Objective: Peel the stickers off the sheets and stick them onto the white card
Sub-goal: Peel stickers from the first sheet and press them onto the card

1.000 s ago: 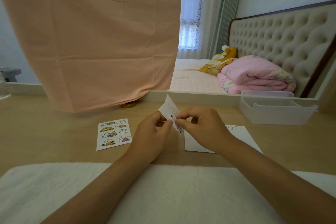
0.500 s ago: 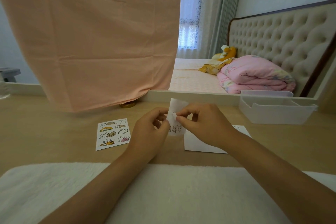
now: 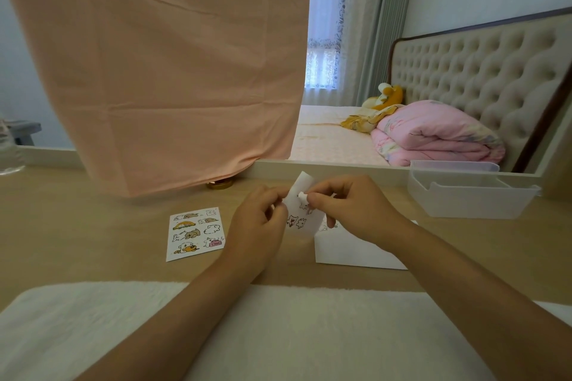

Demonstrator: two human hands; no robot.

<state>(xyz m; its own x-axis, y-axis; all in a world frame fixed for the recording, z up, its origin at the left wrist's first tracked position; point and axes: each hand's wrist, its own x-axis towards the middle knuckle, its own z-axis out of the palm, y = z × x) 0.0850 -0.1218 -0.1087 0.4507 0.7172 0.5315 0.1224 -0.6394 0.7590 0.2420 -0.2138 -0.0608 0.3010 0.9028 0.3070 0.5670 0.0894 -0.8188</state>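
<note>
Head view: your left hand [image 3: 258,219] grips the sheet [image 3: 298,213] above the table [image 3: 93,226]; your right hand [image 3: 353,210] pinches a sticker [image 3: 301,195] on it, card [image 3: 349,249] beneath.

wooden table [image 3: 77,226] | on it: sticker sheet [image 3: 195,233], white card [image 3: 349,252], clear bin [image 3: 470,198], white fleecy mat [image 3: 278,334] | gold thing [image 3: 219,185], perhaps a lid
</note>
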